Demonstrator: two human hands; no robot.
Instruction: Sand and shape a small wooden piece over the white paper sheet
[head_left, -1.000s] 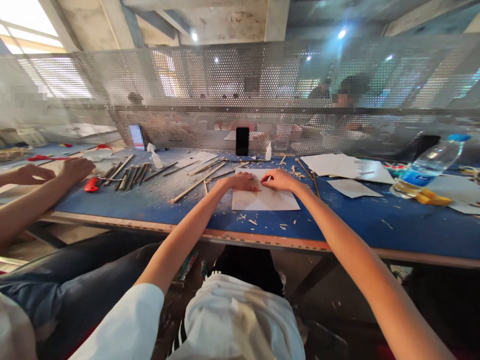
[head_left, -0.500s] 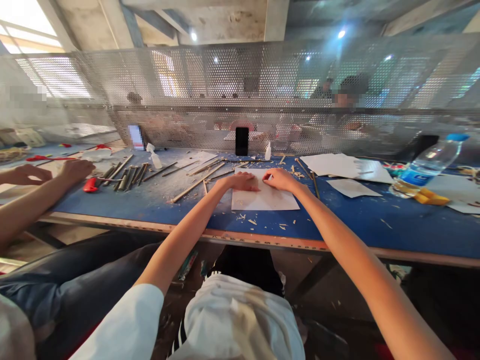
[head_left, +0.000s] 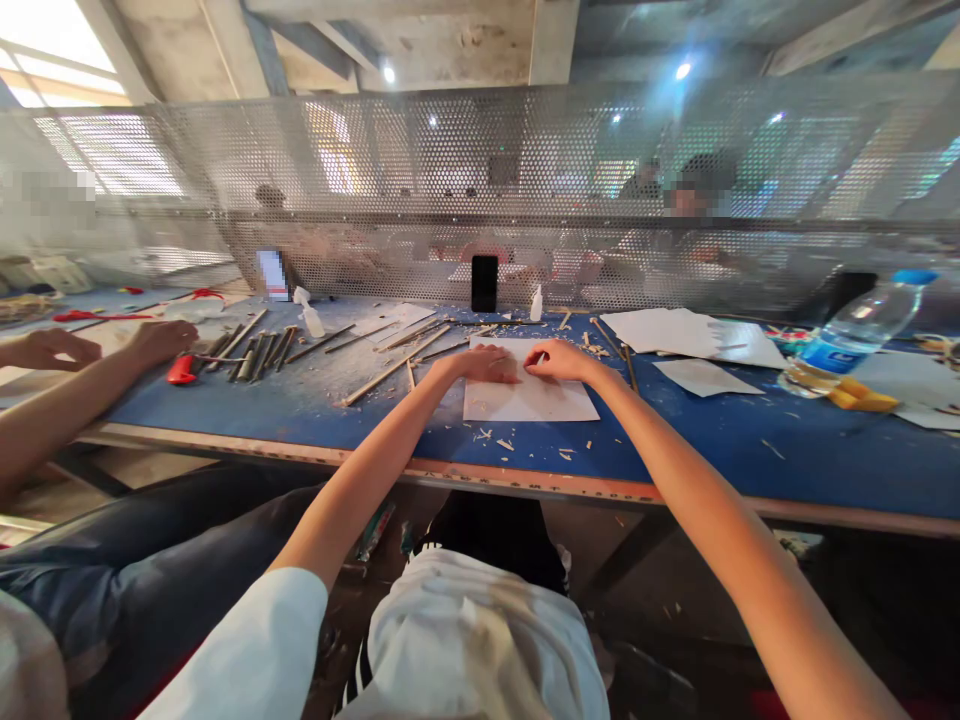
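A pale rectangular sheet (head_left: pixel 534 404) lies on the blue tabletop (head_left: pixel 450 436) in front of me. My left hand (head_left: pixel 489 364) rests flat over its left part, fingers stretched toward the right. Just to the right, my right hand (head_left: pixel 556 360) is bent over the sheet's upper part with thumb and fingers curled together. Whatever those fingers may hold is too small or hidden to make out. Light wood shavings (head_left: pixel 504 444) are scattered along the sheet's near edge.
Thin sticks (head_left: pixel 396 366) and several tools (head_left: pixel 262 354) lie to the left, near a co-worker's hands (head_left: pixel 159 340). A phone (head_left: pixel 484 283) and a small white bottle (head_left: pixel 536 303) stand behind. Papers (head_left: pixel 660 331) and a tilted water bottle (head_left: pixel 855 333) are at right.
My hands stay almost in place over the sheet; the right fingers shift very slightly. The co-worker's hand at left has moved a little to the right.
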